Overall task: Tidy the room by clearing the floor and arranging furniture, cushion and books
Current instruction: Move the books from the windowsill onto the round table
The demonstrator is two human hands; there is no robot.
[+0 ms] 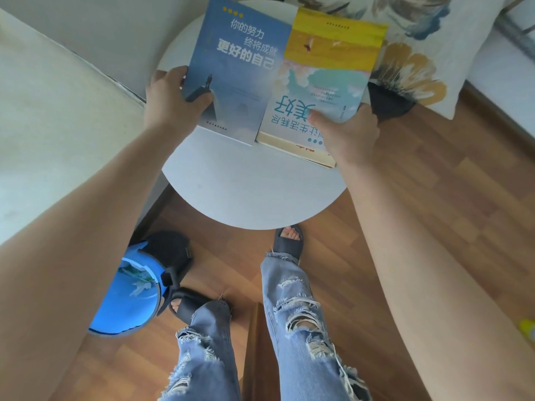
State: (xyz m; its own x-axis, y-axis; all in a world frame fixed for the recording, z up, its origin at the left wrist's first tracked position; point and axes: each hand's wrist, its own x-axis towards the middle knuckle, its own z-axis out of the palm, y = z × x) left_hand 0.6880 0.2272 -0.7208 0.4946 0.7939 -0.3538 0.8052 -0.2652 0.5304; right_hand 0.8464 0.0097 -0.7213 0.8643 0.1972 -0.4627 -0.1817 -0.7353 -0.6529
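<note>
Where a pale, matte fabric surface [43, 111] fills the upper left of the frame, a blue round object [124, 296] with a black strap lies on the floor below it. It is half hidden by the left forearm and hard to identify. Just right of that, the left hand [170, 99] grips the left edge of a glossy blue book [234, 68], thumb curled onto the cover, fingers out of sight beneath. The book sits over the far half of a smooth white round table [252, 192] at centre frame. Whether it touches the top cannot be told.

Edge to edge with it is a pastel book [324, 73] with a yellow band. The right hand [347, 131] pinches its near corner, thumb on top and fingers hidden below. A second book [301, 149] with cream page edges shows under it.

At upper right, a white cushion [419, 53] with painted flowers is cut off by the frame, and a dark object [388, 102] pokes out below it. Plank wooden floor [434, 198] spreads beneath. Ripped jeans [289, 299] and black slides [286, 241] fill the bottom centre. A yellow thing [527, 328] is clipped at the right edge.
</note>
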